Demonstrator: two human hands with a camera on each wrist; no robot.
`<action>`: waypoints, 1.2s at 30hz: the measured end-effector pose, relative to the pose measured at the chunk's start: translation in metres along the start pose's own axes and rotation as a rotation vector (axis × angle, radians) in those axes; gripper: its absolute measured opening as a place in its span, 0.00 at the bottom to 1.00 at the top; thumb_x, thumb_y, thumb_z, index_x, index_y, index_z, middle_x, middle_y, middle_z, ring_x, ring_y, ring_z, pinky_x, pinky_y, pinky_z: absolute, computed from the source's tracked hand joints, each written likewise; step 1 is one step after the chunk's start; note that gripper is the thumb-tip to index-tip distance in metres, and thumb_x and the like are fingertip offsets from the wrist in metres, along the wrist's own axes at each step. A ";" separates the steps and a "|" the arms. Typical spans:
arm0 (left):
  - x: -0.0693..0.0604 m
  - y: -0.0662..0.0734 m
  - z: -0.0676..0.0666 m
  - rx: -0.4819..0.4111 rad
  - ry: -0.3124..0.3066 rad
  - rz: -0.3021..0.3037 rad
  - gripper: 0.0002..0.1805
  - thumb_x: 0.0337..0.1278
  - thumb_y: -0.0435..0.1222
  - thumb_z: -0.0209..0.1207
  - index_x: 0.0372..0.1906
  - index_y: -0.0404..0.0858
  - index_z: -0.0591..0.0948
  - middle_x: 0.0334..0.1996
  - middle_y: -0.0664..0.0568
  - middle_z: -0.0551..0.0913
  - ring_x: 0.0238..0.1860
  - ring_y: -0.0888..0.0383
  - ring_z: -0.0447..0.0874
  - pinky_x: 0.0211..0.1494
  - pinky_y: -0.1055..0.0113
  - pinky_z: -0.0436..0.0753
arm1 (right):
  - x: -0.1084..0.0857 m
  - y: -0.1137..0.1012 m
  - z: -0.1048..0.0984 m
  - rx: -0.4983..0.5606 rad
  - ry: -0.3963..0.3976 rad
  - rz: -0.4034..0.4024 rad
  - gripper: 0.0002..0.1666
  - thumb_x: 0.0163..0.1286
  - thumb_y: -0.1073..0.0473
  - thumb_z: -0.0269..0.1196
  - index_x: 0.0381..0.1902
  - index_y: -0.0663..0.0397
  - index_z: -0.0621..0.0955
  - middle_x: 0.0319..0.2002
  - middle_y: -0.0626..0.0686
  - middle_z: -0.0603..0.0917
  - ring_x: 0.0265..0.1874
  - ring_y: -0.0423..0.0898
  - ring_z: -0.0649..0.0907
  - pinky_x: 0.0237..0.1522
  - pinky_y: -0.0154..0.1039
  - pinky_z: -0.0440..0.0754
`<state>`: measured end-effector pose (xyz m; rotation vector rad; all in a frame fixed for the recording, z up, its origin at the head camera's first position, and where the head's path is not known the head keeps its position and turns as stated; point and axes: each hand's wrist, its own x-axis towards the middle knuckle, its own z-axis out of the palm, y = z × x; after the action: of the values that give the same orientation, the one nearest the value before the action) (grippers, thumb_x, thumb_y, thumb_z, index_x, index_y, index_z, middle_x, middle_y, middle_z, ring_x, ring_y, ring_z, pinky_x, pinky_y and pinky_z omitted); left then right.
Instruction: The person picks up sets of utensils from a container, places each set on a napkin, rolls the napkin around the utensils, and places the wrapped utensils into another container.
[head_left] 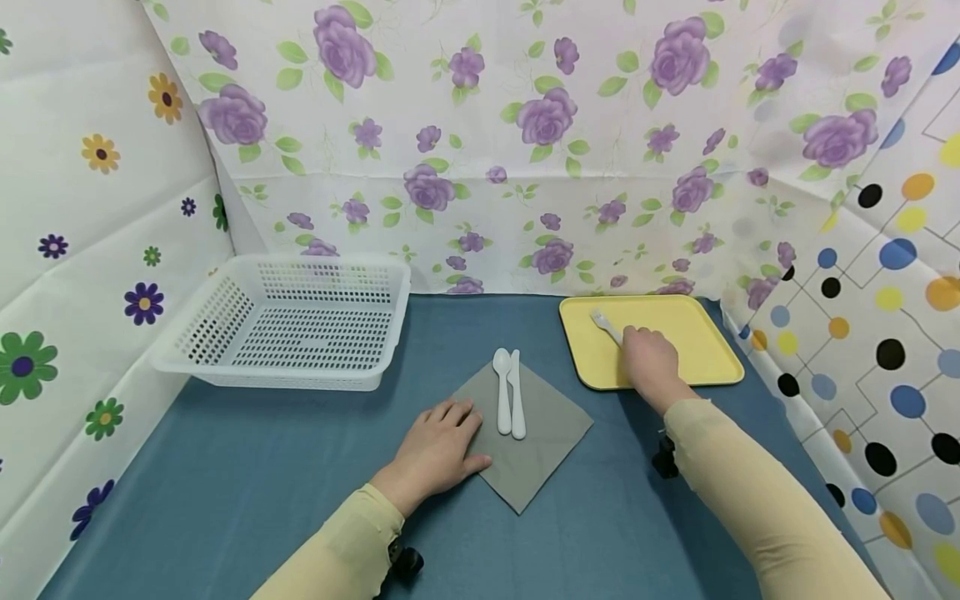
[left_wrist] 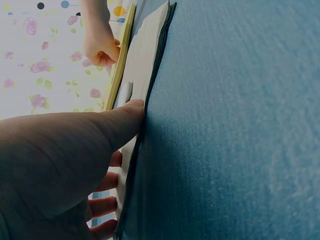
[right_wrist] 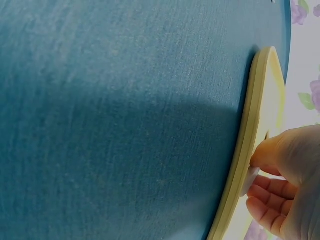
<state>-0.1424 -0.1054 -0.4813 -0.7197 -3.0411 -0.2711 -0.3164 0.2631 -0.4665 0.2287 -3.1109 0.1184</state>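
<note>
A grey napkin (head_left: 525, 479), folded square and turned like a diamond, lies on the blue cloth with a white spoon (head_left: 503, 400) and a white knife (head_left: 517, 400) side by side on it. My left hand (head_left: 435, 454) rests with spread fingers on the napkin's left corner; the left wrist view shows its thumb on the napkin (left_wrist: 150, 55) edge. Over the yellow tray (head_left: 705, 342), my right hand (head_left: 651, 362) pinches the handle of a white fork (head_left: 606, 325), tines toward the back left. In the right wrist view, thumb and fingers hold the handle (right_wrist: 250, 180).
A white perforated basket (head_left: 315, 375) stands at the back left on the blue cloth (head_left: 247, 467). Flowered sheets (head_left: 495, 108) hang behind and at the left, and a dotted sheet (head_left: 892, 317) is at the right, close to the tray.
</note>
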 end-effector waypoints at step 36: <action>0.000 0.000 0.000 -0.020 0.014 0.004 0.36 0.75 0.56 0.69 0.76 0.38 0.79 0.77 0.38 0.75 0.77 0.35 0.71 0.76 0.37 0.74 | -0.019 -0.016 -0.008 0.133 0.153 -0.096 0.07 0.75 0.65 0.66 0.37 0.60 0.78 0.29 0.59 0.79 0.26 0.57 0.80 0.28 0.53 0.80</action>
<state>-0.1424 -0.1054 -0.4811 -0.7221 -3.0280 -0.3053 -0.2955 0.2505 -0.4583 0.3527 -2.9366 0.3246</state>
